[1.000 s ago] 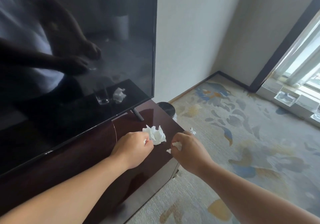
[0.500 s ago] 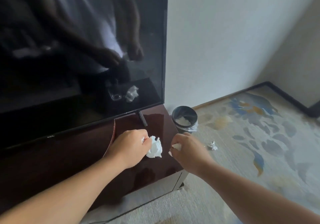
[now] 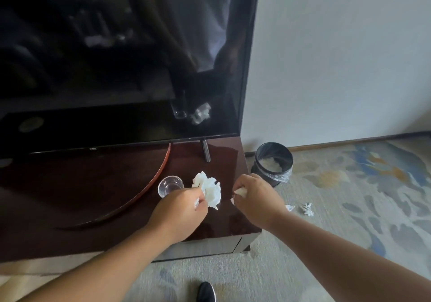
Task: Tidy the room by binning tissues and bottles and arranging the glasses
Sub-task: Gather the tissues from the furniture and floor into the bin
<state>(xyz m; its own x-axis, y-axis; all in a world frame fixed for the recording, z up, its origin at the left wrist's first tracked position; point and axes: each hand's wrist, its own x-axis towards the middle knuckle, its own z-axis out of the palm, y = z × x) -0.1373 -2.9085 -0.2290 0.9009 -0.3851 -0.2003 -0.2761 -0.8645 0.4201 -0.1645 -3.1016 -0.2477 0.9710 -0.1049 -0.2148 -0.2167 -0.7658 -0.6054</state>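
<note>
Television (image 3: 116,56) filled most of what we saw, standing on a dark glossy cabinet (image 3: 81,196) beside a patterned carpet (image 3: 354,220). On the carpet, just past the cabinet's right end, stood a lined black bin (image 3: 257,165) with white tissue inside. Our left hand (image 3: 179,210) pinched a big crumpled tissue (image 3: 211,188) on the cabinet top, next to a clear glass (image 3: 170,184). Our right hand (image 3: 258,199) was curled round a smaller tissue wad (image 3: 240,192). Tissue scraps (image 3: 307,209) lay on the carpet.
</note>
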